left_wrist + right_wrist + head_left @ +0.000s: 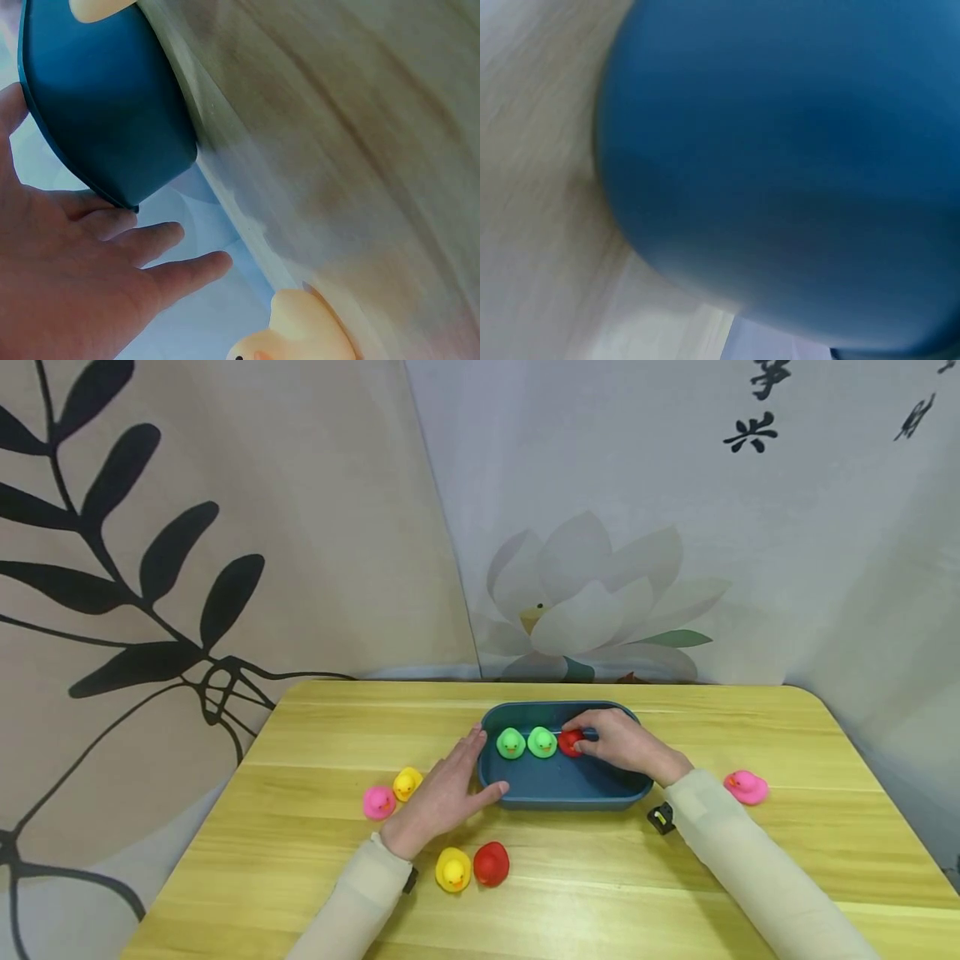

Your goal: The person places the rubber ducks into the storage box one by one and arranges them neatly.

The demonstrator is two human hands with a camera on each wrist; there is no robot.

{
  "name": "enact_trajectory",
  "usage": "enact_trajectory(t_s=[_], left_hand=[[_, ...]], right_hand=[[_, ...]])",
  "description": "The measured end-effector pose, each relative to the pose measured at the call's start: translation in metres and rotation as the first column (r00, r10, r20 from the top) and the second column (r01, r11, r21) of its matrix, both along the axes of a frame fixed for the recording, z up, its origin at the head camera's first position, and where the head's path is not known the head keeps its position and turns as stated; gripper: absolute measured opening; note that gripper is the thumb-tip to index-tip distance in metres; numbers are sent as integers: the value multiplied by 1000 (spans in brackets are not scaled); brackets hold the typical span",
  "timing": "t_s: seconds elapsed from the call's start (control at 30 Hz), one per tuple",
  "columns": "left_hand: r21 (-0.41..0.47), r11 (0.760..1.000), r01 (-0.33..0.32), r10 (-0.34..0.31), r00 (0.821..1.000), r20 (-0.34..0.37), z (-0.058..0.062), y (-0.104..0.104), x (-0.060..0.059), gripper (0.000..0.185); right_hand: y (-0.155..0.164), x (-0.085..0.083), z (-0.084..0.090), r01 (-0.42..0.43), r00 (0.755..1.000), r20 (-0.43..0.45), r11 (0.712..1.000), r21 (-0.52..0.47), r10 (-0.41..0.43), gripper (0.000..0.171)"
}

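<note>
A dark blue tray (pixel 570 803) with raised sides stands at the table's middle. Inside it, two green rubber ducks (pixel 511 743) sit side by side. Next to them is a red rubber duck (pixel 571 743), pinched between the thumb and fingers of my right hand (pixel 618 743), which reaches in over the tray's right side. My left hand (pixel 442 797) lies along the tray's left side with its fingers straight. In the left wrist view its fingertips touch the tray's rim (pixel 60 154). The tray's outer wall (pixel 780 172) fills the right wrist view and hides the right hand there.
Left of the left hand are a pink duck (pixel 378 802) and a yellow duck (pixel 407 783). Nearer me sit another yellow duck (pixel 453 870) and a red duck (pixel 491 864). A pink duck (pixel 746 787) lies beyond the right sleeve. Printed cloth (pixel 360 527) hangs behind the wooden table.
</note>
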State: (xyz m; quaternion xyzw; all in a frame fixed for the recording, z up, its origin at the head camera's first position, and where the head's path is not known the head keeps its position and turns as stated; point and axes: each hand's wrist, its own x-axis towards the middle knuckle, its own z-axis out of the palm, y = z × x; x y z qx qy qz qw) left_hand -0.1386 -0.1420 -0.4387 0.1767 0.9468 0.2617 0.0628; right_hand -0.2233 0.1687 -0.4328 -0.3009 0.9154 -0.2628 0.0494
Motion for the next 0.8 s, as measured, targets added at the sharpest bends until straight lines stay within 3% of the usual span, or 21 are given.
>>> enact_trajectory(t_s=[0.43, 0.8], left_hand=[[-10, 1000, -6, 7, 1000, 15, 1, 1, 1, 95], [-10, 1000, -7, 7, 1000, 4, 1, 2, 0, 95]], right_hand=[[12, 18, 15, 35, 999, -5, 995, -96, -36, 35], [37, 47, 31, 128, 990, -36, 973, -194, -137, 37]])
